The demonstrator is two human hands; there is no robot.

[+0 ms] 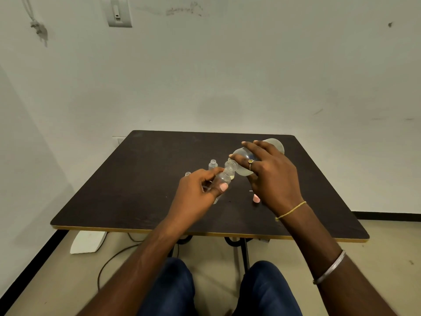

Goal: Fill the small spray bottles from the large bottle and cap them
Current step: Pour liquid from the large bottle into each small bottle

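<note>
Left fingers (pixel 213 172) curled around small spray bottle (pixel 223 178), right fingers (pixel 255 148) wrapped over tilted large bottle (pixel 276 145)

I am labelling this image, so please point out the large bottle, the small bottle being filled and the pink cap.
large bottle (pixel 276 145): head view, on its raised base end.
small bottle being filled (pixel 222 178): head view, on its clear body.
pink cap (pixel 256 199): head view, on its side.

Tabletop (pixel 136 179): dark brown, near black, with a yellow edge band
Large bottle (pixel 276 145): clear, pale yellowish liquid inside
Tilted small bottle (pixel 222 179): clear, colourless
Upright small bottles (pixel 213 164): clear, colourless
Cap (pixel 256 198): pink
Ring (pixel 250 161): gold
Wrist thread (pixel 291 210): yellow
Bangle (pixel 330 267): silver
Trousers (pixel 170 288): dark blue
Wall (pixel 227 65): pale greenish white, grey smudges
Floor (pixel 57 281): beige
Skirting (pixel 387 216): black
</note>
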